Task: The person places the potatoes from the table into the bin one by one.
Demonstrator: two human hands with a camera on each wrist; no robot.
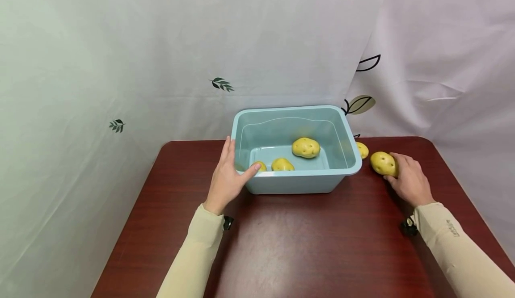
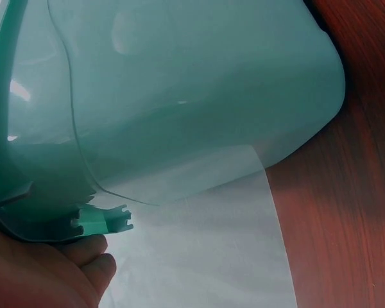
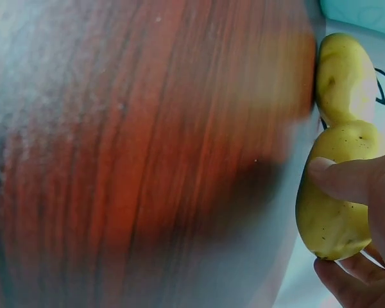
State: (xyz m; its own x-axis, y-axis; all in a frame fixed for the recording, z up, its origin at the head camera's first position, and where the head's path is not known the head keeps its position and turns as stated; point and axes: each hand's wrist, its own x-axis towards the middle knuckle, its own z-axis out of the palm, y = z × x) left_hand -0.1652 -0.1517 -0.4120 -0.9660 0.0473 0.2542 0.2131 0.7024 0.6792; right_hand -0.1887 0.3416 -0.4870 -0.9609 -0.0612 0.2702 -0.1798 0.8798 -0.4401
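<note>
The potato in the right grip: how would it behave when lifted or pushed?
The potato would probably roll unevenly if pushed, being rounded but oblong. It looks smooth, so might slip slightly. It seems stiff: no dent shows where the right grip holds it.

Beside the left hand (image 1: 227,179), a pale blue rectangular plastic tub (image 1: 293,184) is traced inside with a thin pale line. The oval yellow potato (image 1: 382,163) at the right hand (image 1: 410,181) is dotted with dark specks. Beneath both hands, the glossy red-brown table (image 1: 306,244) is streaked with darker grain. Beyond them, the white cloth backdrop (image 1: 281,43) is printed with dark green leaf sprigs (image 1: 221,84).
</note>
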